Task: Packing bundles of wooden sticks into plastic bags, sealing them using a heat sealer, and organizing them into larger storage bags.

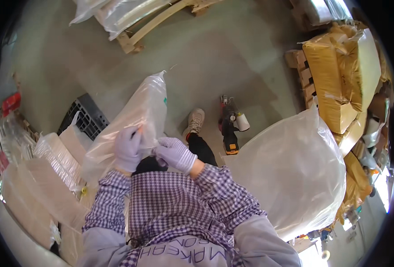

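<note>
Looks like a large plastic bag (134, 113), whitish and half-transparent, with shiny creases. Extends obliquely in front of the body, wide at the lower left, narrowing to a pointed far corner. Bears a small green mark (165, 100) near the right edge. Is held by both hands (128, 149), with film gathered between.

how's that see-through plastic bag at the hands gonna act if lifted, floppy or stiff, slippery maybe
The plastic bag is probably floppy, since its thin film creases near the left hand and right hand. Its glossy shine suggests it could be somewhat slippery. It may sag or fold over when lifted, as its sides look soft; its weight can't be judged.
</note>
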`<action>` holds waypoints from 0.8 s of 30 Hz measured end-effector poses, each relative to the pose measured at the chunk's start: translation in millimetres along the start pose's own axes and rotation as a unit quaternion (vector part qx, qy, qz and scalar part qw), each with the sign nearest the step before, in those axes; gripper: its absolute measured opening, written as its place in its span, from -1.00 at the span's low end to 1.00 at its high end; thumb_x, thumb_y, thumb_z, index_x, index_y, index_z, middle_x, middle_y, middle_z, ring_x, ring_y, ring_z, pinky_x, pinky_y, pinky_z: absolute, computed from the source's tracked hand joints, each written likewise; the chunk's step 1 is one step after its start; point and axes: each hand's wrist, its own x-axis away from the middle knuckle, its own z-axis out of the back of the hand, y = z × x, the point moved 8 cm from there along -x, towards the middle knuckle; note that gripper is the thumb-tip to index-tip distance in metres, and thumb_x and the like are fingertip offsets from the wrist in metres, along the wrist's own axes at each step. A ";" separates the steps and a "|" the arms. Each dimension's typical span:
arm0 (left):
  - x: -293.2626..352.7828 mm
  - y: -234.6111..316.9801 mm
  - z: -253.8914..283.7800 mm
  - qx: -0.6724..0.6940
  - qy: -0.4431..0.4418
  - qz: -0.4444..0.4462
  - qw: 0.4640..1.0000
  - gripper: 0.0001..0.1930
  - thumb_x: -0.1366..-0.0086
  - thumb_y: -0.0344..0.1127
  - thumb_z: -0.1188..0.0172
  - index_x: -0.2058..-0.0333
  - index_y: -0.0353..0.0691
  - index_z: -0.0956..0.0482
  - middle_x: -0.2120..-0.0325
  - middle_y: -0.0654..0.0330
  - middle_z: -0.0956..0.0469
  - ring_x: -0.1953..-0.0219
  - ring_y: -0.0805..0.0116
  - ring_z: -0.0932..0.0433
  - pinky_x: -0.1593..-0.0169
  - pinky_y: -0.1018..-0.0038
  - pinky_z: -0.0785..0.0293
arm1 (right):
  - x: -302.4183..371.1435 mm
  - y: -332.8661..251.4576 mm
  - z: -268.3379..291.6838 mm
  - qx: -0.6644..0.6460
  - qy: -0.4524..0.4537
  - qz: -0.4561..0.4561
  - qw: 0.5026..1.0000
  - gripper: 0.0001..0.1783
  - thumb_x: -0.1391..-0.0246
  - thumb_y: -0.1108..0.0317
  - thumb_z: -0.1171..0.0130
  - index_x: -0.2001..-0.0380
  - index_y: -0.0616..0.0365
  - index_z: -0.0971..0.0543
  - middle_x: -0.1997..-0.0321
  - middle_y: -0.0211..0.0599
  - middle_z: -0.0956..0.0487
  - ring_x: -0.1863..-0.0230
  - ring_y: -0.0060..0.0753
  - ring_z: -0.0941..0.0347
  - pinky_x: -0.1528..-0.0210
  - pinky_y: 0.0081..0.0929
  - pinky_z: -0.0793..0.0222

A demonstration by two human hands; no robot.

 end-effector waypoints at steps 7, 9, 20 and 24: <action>-13.9 -12.3 7.0 0.001 0.074 -0.082 0.994 -0.68 0.24 -0.36 -0.20 0.39 -0.30 -0.48 0.50 0.18 -0.29 0.47 0.18 -0.30 0.36 0.33 -0.26 | 32.9 290.2 294.9 -0.024 0.466 -0.197 0.862 -0.34 0.32 0.20 -0.24 0.08 0.31 -0.37 0.16 -0.07 -0.48 0.15 -0.18 -0.41 0.06 -0.43 -0.29; -18.0 -11.0 7.7 -0.020 0.088 -0.102 0.991 -0.74 0.23 -0.37 -0.21 0.48 -0.31 -0.45 0.52 0.20 -0.29 0.49 0.20 -0.29 0.39 0.37 -0.26 | 27.6 330.8 331.9 0.333 0.464 -0.200 0.796 -0.24 0.40 0.17 -0.29 0.05 0.30 -0.34 0.11 -0.04 -0.46 0.09 -0.09 -0.39 0.01 -0.41 -0.27; -8.4 -41.5 13.7 0.064 0.163 -0.121 0.977 -0.63 0.22 -0.39 -0.16 0.30 -0.24 -0.52 0.54 0.22 -0.35 0.49 0.26 -0.31 0.43 0.41 -0.27 | -26.9 341.3 337.0 0.019 0.470 -0.156 0.869 -0.66 0.37 0.43 -0.23 0.38 0.25 -0.47 0.56 -0.38 -0.49 0.55 -0.50 -0.39 0.49 -0.54 -0.30; -26.1 -36.6 18.7 0.147 0.113 -0.114 0.976 -0.69 0.16 -0.38 -0.16 0.32 -0.18 -0.54 0.56 0.24 -0.38 0.50 0.24 -0.37 0.44 0.40 -0.30 | -35.8 268.3 277.4 -0.035 0.430 -0.068 0.900 -0.82 0.33 0.46 -0.17 0.51 0.24 -0.50 0.59 -0.38 -0.48 0.57 -0.51 -0.38 0.48 -0.58 -0.29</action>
